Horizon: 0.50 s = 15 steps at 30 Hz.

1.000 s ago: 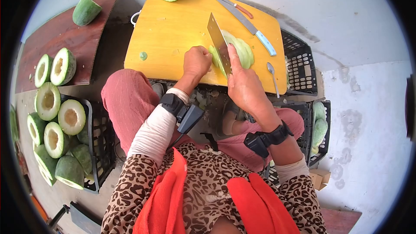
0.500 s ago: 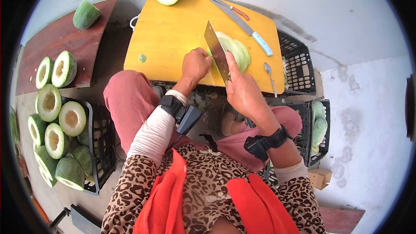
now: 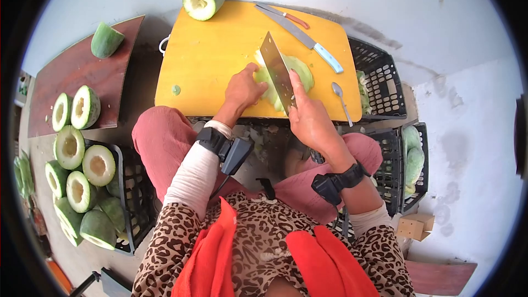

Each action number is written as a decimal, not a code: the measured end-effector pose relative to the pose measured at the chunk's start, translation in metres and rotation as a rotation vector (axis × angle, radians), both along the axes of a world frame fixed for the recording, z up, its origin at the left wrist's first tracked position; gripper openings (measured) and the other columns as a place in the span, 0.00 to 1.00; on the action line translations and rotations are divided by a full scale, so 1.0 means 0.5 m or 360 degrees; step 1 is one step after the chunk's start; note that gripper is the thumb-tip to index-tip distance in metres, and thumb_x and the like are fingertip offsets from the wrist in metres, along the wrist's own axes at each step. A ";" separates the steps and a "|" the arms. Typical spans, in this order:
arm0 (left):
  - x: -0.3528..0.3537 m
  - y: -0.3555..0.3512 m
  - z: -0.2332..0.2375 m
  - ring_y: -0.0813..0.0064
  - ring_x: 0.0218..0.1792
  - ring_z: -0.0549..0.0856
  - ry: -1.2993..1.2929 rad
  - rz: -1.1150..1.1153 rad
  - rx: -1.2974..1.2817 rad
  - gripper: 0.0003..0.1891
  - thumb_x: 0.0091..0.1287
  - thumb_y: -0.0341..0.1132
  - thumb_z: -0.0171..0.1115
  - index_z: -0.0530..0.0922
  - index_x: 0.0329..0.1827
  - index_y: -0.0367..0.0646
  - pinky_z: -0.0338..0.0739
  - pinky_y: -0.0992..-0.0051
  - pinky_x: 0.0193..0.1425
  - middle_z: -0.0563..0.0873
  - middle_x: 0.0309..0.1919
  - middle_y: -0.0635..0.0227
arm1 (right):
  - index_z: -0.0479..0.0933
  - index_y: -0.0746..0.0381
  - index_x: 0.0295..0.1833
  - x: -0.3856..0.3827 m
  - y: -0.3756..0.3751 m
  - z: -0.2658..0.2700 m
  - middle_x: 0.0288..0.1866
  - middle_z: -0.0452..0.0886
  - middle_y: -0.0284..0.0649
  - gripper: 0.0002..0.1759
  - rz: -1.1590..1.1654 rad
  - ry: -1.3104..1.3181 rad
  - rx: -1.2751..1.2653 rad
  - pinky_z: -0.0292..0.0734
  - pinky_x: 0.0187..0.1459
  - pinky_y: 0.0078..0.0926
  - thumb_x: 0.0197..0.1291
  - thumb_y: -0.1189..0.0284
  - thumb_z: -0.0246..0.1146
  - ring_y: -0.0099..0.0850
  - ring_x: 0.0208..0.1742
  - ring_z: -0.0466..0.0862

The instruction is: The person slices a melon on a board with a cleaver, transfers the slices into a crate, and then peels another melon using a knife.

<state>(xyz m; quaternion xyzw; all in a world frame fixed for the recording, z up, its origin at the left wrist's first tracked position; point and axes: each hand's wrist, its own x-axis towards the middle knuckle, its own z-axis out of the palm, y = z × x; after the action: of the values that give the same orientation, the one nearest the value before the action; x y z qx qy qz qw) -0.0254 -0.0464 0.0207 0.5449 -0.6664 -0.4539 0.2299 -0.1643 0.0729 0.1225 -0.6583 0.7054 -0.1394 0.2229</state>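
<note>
My right hand (image 3: 309, 118) is wrapped round the handle end of a cleaver (image 3: 276, 71), its blade upright over pale green melon slices (image 3: 300, 71) on the yellow board (image 3: 203, 60). Slices lie on both sides of the blade. My left hand (image 3: 243, 89) rests at the left slices, thumb and fingers apart, touching their edge. A long knife with a light blue handle (image 3: 328, 58), a smaller knife with a red-brown handle (image 3: 297, 20) and a spoon (image 3: 341, 99) lie on the right of the board. A hollowed melon piece (image 3: 202, 2) sits at its top left edge.
Cut melons (image 3: 81, 191) fill a black crate (image 3: 133, 203) at the left. More pieces sit on a dark red board (image 3: 49, 80). Black crates (image 3: 379, 77) with greens stand at the right, near a small cardboard box (image 3: 415, 225).
My left hand has opened its fingers from a closed pose at the slices. Pale slices now lie left of the blade too. The whole view has shifted slightly.
</note>
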 end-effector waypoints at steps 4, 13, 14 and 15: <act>0.013 0.008 -0.008 0.73 0.17 0.84 0.0039 0.0017 -0.0024 0.23 0.58 0.32 0.66 0.71 0.56 0.36 0.78 0.74 0.24 0.83 0.22 0.61 | 0.43 0.58 0.79 -0.025 0.002 -0.026 0.27 0.78 0.62 0.43 0.0032 -0.0231 -0.0139 0.72 0.38 0.54 0.61 0.79 0.54 0.61 0.31 0.79; 0.033 0.042 -0.006 0.76 0.18 0.83 -0.0132 0.0158 -0.0170 0.18 0.63 0.32 0.66 0.74 0.51 0.32 0.76 0.76 0.22 0.82 0.23 0.64 | 0.44 0.59 0.79 -0.010 0.013 -0.031 0.26 0.78 0.61 0.42 0.0135 -0.0425 -0.0164 0.72 0.36 0.52 0.61 0.79 0.55 0.59 0.29 0.79; 0.039 0.039 -0.015 0.77 0.18 0.83 -0.0183 0.0134 -0.0225 0.17 0.63 0.32 0.67 0.75 0.50 0.31 0.76 0.77 0.22 0.82 0.23 0.65 | 0.44 0.60 0.79 -0.011 0.015 -0.035 0.26 0.78 0.61 0.42 0.0154 -0.0413 -0.0162 0.72 0.36 0.52 0.61 0.79 0.55 0.59 0.29 0.79; 0.044 0.038 -0.012 0.78 0.18 0.82 -0.0136 0.0159 -0.0134 0.15 0.63 0.32 0.67 0.76 0.48 0.31 0.75 0.78 0.22 0.83 0.23 0.65 | 0.44 0.62 0.78 -0.011 0.017 -0.035 0.26 0.78 0.60 0.42 0.0149 -0.0380 -0.0145 0.72 0.35 0.53 0.60 0.79 0.55 0.58 0.28 0.79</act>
<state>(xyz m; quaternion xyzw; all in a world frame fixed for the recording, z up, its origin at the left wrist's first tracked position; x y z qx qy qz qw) -0.0036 -0.0275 0.0146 0.5863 -0.6661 -0.3897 0.2463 -0.1698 0.0815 0.1051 -0.6787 0.6351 -0.2382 0.2815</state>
